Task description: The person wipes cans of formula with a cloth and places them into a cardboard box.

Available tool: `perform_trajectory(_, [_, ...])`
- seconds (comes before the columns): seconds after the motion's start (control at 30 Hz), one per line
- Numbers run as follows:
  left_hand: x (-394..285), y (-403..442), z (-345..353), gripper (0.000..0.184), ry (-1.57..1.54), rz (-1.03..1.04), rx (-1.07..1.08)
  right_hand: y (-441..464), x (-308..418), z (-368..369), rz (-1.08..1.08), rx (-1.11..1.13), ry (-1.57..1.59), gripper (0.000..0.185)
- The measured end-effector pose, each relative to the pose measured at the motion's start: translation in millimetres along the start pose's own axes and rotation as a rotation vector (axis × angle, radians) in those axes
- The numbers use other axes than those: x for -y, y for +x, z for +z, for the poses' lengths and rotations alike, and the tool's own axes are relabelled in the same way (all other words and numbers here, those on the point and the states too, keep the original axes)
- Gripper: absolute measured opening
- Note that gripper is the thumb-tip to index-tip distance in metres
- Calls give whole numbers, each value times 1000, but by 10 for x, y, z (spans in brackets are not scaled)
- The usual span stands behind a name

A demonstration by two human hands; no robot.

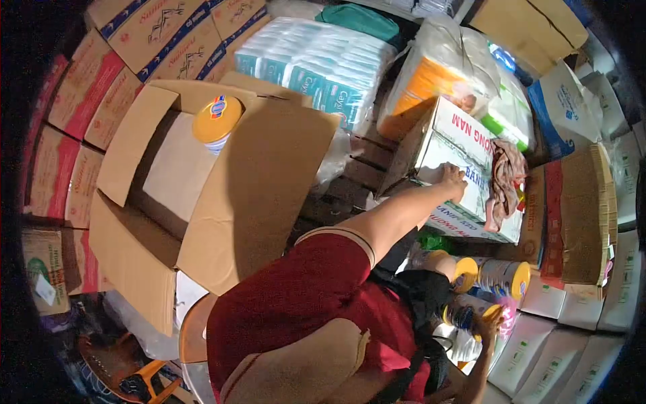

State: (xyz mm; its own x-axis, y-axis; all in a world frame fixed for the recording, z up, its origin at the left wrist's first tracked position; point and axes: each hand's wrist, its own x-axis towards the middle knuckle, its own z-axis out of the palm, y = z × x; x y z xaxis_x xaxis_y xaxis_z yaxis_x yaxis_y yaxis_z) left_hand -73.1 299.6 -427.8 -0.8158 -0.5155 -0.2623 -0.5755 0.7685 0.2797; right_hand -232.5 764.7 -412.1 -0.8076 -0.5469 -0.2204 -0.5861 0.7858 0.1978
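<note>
At 4 o'clock, the right hand is shadowed and too small to tell which fingers touch the yellow-lidded cans. At 2 o'clock, the left hand and a crumpled cloth cover lettering on the white box. At 10 o'clock, a flap hides the lower body of a can; its lid print is blurred. The orange frame at 7 o'clock runs off the bottom edge.
</note>
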Motion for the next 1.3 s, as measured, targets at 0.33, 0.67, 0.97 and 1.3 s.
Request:
perform_trajectory(0.33, [49, -316, -255, 59, 78, 54, -56, -145, 84, -168, 71, -155, 350, 106])
perform_trajectory(0.67, [6, -96, -510, 58, -119, 140, 28, -65, -236, -182, 323, -60, 670, 100])
perform_trajectory(0.97, [-931, -209, -351, 67, -467, 747, 163, -47, -465, -413, 171, -63, 833, 90])
perform_trajectory(1.3, [-1428, -142, -934, 54, -730, 757, 168, 505, 494, -1622, -387, -100, 876, 91])
